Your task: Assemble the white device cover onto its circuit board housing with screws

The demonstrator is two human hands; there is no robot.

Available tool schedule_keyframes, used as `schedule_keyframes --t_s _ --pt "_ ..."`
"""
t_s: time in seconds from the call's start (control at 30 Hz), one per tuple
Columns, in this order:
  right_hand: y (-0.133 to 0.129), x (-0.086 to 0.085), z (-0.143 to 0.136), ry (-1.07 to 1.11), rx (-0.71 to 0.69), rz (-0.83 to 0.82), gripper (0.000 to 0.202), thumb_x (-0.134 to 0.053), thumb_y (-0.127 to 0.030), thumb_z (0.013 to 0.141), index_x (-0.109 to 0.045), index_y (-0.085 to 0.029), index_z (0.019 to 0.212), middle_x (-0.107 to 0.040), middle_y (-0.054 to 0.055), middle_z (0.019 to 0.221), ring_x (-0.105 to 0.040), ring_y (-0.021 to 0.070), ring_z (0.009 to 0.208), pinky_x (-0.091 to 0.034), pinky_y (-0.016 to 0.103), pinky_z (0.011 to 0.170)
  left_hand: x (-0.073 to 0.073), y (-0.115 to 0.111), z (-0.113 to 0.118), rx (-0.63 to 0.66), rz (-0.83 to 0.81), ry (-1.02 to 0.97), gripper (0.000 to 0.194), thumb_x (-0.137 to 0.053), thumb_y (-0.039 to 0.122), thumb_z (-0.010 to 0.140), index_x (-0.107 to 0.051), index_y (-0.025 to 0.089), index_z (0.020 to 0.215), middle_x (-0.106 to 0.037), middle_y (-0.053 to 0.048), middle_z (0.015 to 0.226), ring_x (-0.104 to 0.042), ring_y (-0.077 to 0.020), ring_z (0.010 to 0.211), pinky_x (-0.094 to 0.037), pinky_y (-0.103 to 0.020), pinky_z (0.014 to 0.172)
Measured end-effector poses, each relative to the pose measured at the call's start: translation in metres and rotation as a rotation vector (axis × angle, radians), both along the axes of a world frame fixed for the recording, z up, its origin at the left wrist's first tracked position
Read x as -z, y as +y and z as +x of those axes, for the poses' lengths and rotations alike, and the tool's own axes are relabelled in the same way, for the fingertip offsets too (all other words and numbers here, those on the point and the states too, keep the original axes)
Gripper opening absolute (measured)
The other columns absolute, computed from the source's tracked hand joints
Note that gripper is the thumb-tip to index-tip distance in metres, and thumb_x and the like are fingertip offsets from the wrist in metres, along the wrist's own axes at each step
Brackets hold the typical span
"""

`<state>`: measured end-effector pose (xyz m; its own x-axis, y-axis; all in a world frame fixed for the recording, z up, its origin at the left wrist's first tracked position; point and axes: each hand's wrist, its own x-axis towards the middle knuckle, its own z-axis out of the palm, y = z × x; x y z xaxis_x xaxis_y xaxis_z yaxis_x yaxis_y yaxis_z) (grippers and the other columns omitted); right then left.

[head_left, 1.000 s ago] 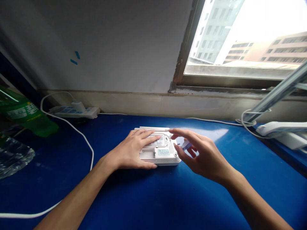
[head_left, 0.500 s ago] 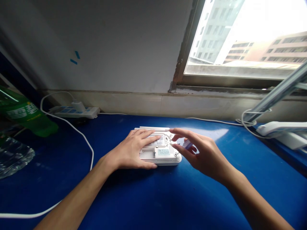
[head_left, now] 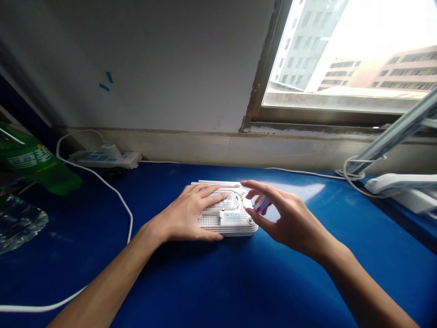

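Observation:
A white router [head_left: 233, 217] lies underside up on the blue table, showing vent holes, labels and round corner feet. My left hand [head_left: 191, 214] rests across its left part, fingers spread over the top and thumb along the front edge, holding it in place. By the router's right end, my right hand [head_left: 283, 209] is curled around a small tool with a translucent purple handle [head_left: 261, 204], probably a screwdriver. Its index finger reaches the router's far right corner, and the thumb is close to the right edge. The tool's tip is too small to make out.
A green bottle [head_left: 37, 161] and a clear plastic bottle [head_left: 22, 223] lie at the left. Behind them is a power strip [head_left: 128, 160] with a white cable [head_left: 114, 187] running forward. A metal arm [head_left: 392, 132] and white lamp-like object [head_left: 403, 183] stand at the right.
The purple-handled tool has swung within my right hand, its handle now closer to the router's right end. My right fingers have shifted slightly. The left hand and router stay put.

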<state>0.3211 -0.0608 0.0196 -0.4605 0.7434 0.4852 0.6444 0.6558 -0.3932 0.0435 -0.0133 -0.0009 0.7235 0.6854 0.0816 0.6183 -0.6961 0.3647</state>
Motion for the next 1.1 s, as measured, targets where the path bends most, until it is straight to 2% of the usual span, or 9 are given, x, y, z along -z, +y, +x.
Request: schedule_keyframes --t_s 0.2,0.4,0.7,0.83,0.97,1.1 --pt "0.000 -0.001 0.007 0.059 -0.048 -0.129 0.066 -0.068 -0.013 0.094 -0.046 -0.036 0.152 -0.072 0.003 0.111 -0.072 0.0136 0.077 -0.063 0.029 0.075 0.000 0.001 0.000 0.006 0.002 0.003 0.099 -0.075 0.076 0.076 -0.041 0.037 0.160 -0.034 -0.006 0.169 -0.030 -0.0373 0.154 -0.022 -0.060 0.125" --pt "0.002 -0.002 0.012 0.126 -0.054 -0.126 0.064 -0.070 -0.013 0.093 -0.049 -0.035 0.150 -0.072 0.001 0.107 -0.073 0.0109 0.075 -0.064 0.024 0.075 0.002 0.002 -0.001 0.014 0.009 -0.006 0.098 -0.074 0.076 0.076 -0.041 0.039 0.160 -0.034 -0.005 0.169 -0.030 -0.0375 0.155 -0.023 -0.058 0.124" --pt "0.006 -0.010 0.025 0.203 -0.028 -0.065 0.065 -0.076 -0.029 0.093 -0.046 -0.032 0.151 -0.072 0.003 0.106 -0.074 0.0151 0.077 -0.068 0.028 0.072 -0.002 0.000 -0.001 -0.005 -0.024 0.011 0.097 -0.075 0.075 0.077 -0.039 0.041 0.160 -0.032 -0.003 0.170 -0.027 -0.0385 0.155 -0.022 -0.060 0.124" --pt "0.008 -0.011 0.027 0.340 -0.010 -0.096 0.071 -0.081 -0.030 0.089 -0.047 -0.032 0.150 -0.073 0.003 0.105 -0.074 0.0171 0.077 -0.068 0.031 0.071 -0.007 -0.002 0.000 -0.009 -0.056 0.009 0.101 -0.072 0.082 0.074 -0.041 0.039 0.160 -0.032 -0.004 0.170 -0.027 -0.0415 0.155 -0.024 -0.064 0.123" --pt "0.012 -0.009 0.026 0.527 -0.008 -0.167 0.073 -0.085 -0.029 0.085 -0.047 -0.031 0.148 -0.074 0.003 0.102 -0.075 0.0193 0.075 -0.069 0.033 0.070 -0.011 -0.004 0.015 -0.036 0.006 -0.091 0.079 -0.074 0.071 0.082 -0.058 0.032 0.149 -0.048 -0.006 0.161 -0.036 -0.0391 0.150 -0.030 -0.061 0.122" --pt "0.017 -0.005 0.026 0.657 0.002 -0.248 0.075 -0.086 -0.033 0.084 -0.045 -0.031 0.146 -0.074 0.002 0.098 -0.077 0.0227 0.075 -0.070 0.038 0.070 -0.014 -0.001 0.043 0.058 -0.022 -0.243 0.055 -0.078 0.053 0.087 -0.072 0.025 0.134 -0.065 -0.004 0.145 -0.046 -0.0314 0.144 -0.039 -0.049 0.120"
